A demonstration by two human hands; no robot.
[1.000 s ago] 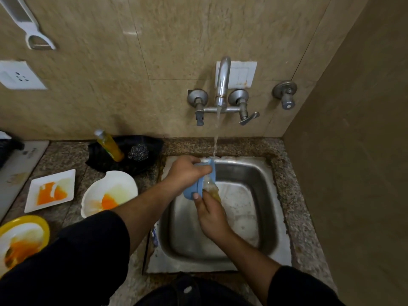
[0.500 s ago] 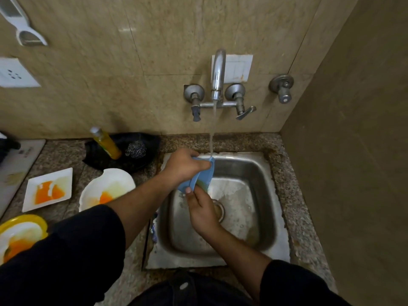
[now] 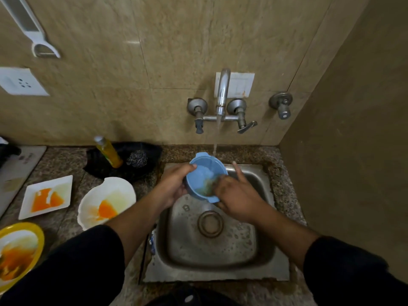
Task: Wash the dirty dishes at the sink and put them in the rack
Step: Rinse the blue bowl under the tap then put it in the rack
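A small blue bowl with lug handles is held over the steel sink, its mouth turned toward me. My left hand grips its left wall. My right hand has fingers inside the bowl, rubbing greenish residue, with the index finger sticking up. Water runs from the wall tap down to the bowl's far rim. Dirty dishes stand on the counter at left: a white bowl, a white square plate and a yellow bowl, all smeared orange.
A yellow soap bottle and a steel scrubber rest on a black tray behind the white bowl. A side wall closes in on the right. A peeler and a socket are on the back wall. No rack is in view.
The bowl has turned from edge-on to mouth-up facing me and has risen toward the tap. My right hand moved from under it to inside it.
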